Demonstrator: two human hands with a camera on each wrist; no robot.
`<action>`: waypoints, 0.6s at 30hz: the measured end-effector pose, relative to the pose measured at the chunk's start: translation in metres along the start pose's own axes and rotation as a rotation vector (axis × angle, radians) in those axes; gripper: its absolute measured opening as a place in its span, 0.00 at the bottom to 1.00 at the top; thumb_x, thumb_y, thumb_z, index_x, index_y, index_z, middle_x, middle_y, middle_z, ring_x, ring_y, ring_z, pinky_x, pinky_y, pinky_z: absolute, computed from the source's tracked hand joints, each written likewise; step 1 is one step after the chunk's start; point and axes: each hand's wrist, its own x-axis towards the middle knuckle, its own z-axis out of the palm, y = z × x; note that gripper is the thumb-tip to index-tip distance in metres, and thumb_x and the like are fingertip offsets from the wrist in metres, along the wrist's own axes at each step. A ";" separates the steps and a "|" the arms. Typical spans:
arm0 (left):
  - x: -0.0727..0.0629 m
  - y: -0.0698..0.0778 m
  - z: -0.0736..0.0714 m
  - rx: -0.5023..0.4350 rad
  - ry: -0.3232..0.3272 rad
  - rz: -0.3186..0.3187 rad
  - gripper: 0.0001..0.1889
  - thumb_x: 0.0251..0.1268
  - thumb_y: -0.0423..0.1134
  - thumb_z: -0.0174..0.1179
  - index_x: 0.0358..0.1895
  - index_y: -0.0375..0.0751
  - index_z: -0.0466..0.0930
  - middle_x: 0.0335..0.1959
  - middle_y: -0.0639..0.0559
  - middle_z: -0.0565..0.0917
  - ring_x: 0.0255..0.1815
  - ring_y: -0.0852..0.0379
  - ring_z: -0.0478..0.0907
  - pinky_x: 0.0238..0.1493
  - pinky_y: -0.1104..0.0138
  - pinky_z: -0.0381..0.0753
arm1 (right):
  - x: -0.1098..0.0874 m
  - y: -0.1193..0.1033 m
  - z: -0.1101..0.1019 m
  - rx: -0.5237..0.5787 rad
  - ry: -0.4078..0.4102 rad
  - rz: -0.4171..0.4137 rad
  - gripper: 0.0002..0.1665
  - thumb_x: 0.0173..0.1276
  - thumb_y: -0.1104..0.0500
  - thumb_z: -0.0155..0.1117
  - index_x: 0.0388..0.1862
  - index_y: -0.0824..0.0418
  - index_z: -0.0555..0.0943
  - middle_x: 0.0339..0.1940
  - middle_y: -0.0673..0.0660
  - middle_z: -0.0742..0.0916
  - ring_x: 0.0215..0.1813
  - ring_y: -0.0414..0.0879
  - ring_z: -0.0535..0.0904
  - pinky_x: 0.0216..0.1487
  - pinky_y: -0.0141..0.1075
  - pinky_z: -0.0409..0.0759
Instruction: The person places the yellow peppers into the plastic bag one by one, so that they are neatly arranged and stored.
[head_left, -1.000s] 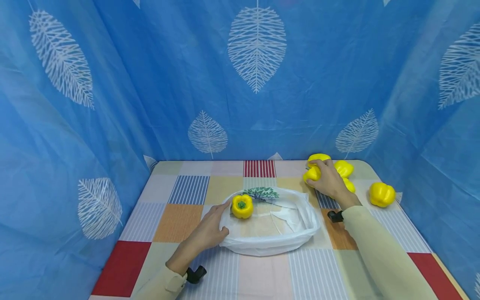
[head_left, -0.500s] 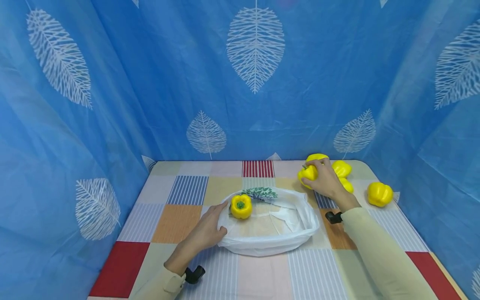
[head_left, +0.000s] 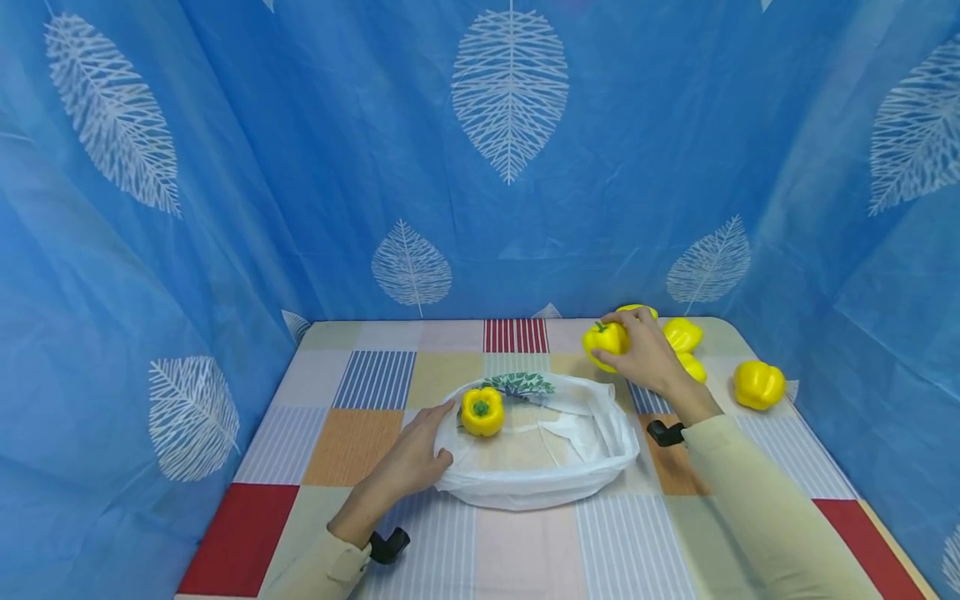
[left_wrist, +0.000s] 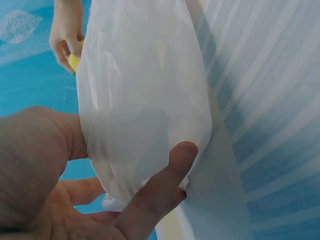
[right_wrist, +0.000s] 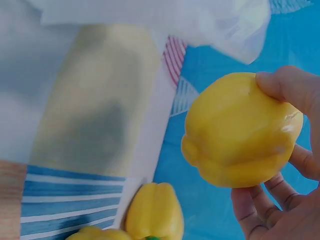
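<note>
A white plastic bag [head_left: 536,492] with a green tree print lies with its mouth spread wide on the table. One yellow bell pepper [head_left: 482,412] sits inside it at the left. My left hand [head_left: 412,454] holds the bag's left end; in the left wrist view its fingers [left_wrist: 165,180] curve round the white plastic, and the thumb's tip is hidden. Beyond the bag's back right corner, my right hand [head_left: 647,354] grips another yellow bell pepper [right_wrist: 240,132] between thumb and fingers, raised off the table.
Several yellow bell peppers lie at the back right, among them one pepper [head_left: 682,335] behind the right hand and a lone pepper [head_left: 759,385] near the right edge. A patchwork tablecloth [head_left: 367,446] covers the table. Blue curtains [head_left: 322,167] enclose the back and sides.
My right hand has drawn a bell pepper away from the back-right group, leftward and slightly up. My left hand stays at the bag's left end.
</note>
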 end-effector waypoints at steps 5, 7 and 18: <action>0.001 0.000 0.000 0.005 0.005 0.013 0.44 0.72 0.27 0.69 0.91 0.37 0.67 0.85 0.31 0.77 0.85 0.31 0.78 0.83 0.34 0.81 | -0.001 -0.017 -0.004 0.012 -0.002 -0.019 0.38 0.79 0.49 0.82 0.80 0.63 0.81 0.80 0.75 0.75 0.70 0.73 0.79 0.72 0.71 0.88; 0.001 0.000 -0.001 0.003 0.007 0.017 0.44 0.72 0.26 0.69 0.91 0.36 0.68 0.85 0.30 0.77 0.85 0.30 0.78 0.83 0.33 0.81 | -0.002 -0.024 -0.005 0.006 -0.009 -0.028 0.38 0.78 0.49 0.82 0.80 0.62 0.81 0.79 0.74 0.76 0.68 0.71 0.81 0.71 0.70 0.88; 0.004 -0.001 0.000 0.014 0.009 0.019 0.44 0.71 0.27 0.70 0.90 0.35 0.69 0.85 0.30 0.77 0.84 0.30 0.79 0.82 0.33 0.83 | -0.010 -0.045 -0.008 -0.037 -0.037 -0.080 0.41 0.76 0.48 0.85 0.82 0.58 0.80 0.68 0.68 0.81 0.60 0.65 0.81 0.57 0.60 0.84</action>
